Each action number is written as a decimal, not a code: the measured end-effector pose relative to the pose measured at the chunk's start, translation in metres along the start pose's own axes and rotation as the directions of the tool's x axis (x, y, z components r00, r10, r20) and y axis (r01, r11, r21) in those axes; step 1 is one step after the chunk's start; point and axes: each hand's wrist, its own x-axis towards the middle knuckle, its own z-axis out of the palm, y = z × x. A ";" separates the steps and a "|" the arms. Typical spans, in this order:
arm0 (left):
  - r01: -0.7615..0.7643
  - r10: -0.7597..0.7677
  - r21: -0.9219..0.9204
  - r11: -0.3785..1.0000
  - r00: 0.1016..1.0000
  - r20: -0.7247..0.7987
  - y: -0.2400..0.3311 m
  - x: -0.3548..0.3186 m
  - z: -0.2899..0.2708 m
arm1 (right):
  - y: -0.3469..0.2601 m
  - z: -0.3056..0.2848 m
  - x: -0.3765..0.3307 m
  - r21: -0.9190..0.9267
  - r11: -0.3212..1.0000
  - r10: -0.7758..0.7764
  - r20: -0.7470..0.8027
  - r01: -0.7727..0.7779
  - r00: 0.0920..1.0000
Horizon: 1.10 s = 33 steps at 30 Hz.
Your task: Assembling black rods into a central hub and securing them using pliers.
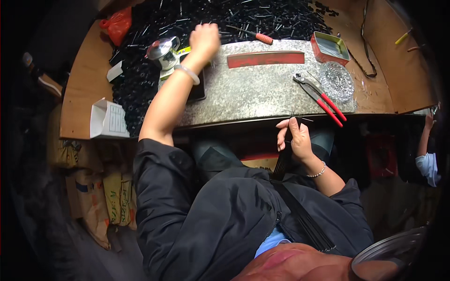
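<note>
My left hand (205, 41), slightly blurred, reaches over the near edge of a heap of small black parts (164, 18). Its fingers are curled, their tips turned away, so what they hold, if anything, is hidden. In front of the table edge, my right hand (301, 140) grips a bundle of long thin black strips (283, 161). The bundle hangs down over my lap, and its short ends stick out above the thumb. More black strips (304, 218) lie across the front of my jacket.
On the speckled tabletop (243, 93) lie a red bar (266, 59), red-handled pincers (323, 99) and a screwdriver (263, 38). A glass dish (336, 81) and a red tin (330, 48) stand right. A metal pot (163, 54) and white box (108, 119) are left.
</note>
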 end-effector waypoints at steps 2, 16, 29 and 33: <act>0.047 -0.061 0.153 0.987 0.994 0.089 -0.021 0.020 0.023 | 0.000 0.000 0.004 -0.018 1.000 -0.006 0.011 0.007 1.000; -0.019 0.007 -0.389 0.921 0.999 -0.032 0.031 0.086 0.049 | -0.003 -0.012 0.016 0.025 1.000 0.000 -0.019 0.000 1.000; 0.197 -0.203 -0.440 0.876 0.979 0.034 0.076 0.110 0.076 | -0.007 -0.019 0.006 0.032 0.999 -0.026 -0.050 0.027 0.998; 0.302 -0.350 -0.698 0.649 0.933 0.078 0.055 0.088 0.077 | -0.009 -0.013 0.001 -0.053 0.998 -0.024 -0.032 0.023 0.999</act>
